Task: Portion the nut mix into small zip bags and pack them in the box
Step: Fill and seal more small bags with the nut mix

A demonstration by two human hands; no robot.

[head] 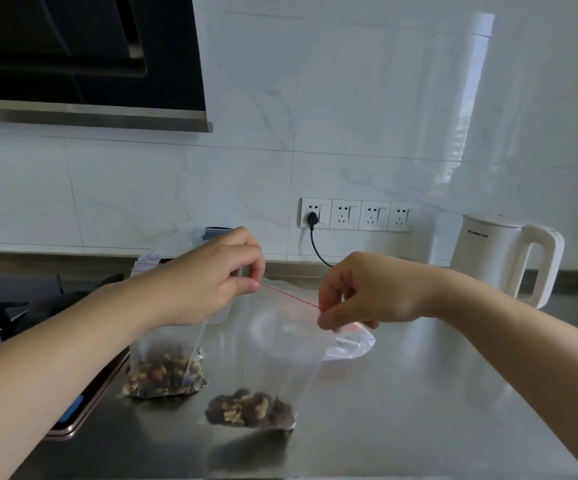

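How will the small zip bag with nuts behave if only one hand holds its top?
The small zip bag is thin film, so it will probably sag. The nuts sit low, so it should hang bottom-heavy. Left hand and right hand pinch its red strip.

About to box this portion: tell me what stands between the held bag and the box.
Cannot say: no box is clearly in view. Left hand and right hand pinch the small zip bag by its red strip above the counter. Only the bigger nut bag lies beside it.
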